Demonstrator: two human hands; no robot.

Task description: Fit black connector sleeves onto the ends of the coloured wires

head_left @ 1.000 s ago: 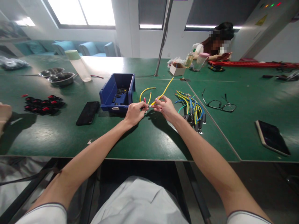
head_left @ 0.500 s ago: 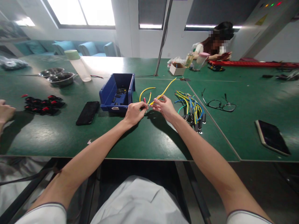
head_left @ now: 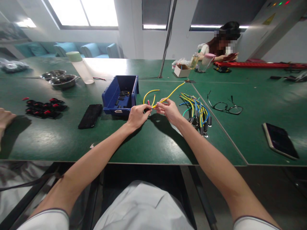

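Observation:
A long yellow wire [head_left: 176, 88] slants up and to the right from between my hands. My right hand [head_left: 169, 109] pinches it near its lower end. My left hand [head_left: 140, 114] is closed at that lower end, with fingertips pressed together on it; a small part there is too small to make out. Just behind my hands lie a curved yellow wire [head_left: 150, 92] and a short yellow piece [head_left: 153, 99]. A bundle of yellow, blue and green wires [head_left: 198, 110] with black sleeves and ring ends rests to the right. The blue bin [head_left: 110, 99] beside my left hand holds small black parts.
On the green table [head_left: 134, 143], a black phone [head_left: 90, 116] and black-and-red parts [head_left: 45, 108] lie left. Glasses [head_left: 223, 107] and another phone [head_left: 280, 140] lie right. Metal bowls, a bottle [head_left: 82, 70] and a pole stand behind. A co-worker's hand [head_left: 6, 119] is at far left; another person sits opposite.
The yellow wire's far end has swung right and slightly down, and its near end now sits closer against my left fingertips. The co-worker's hand at far left has shifted slightly.

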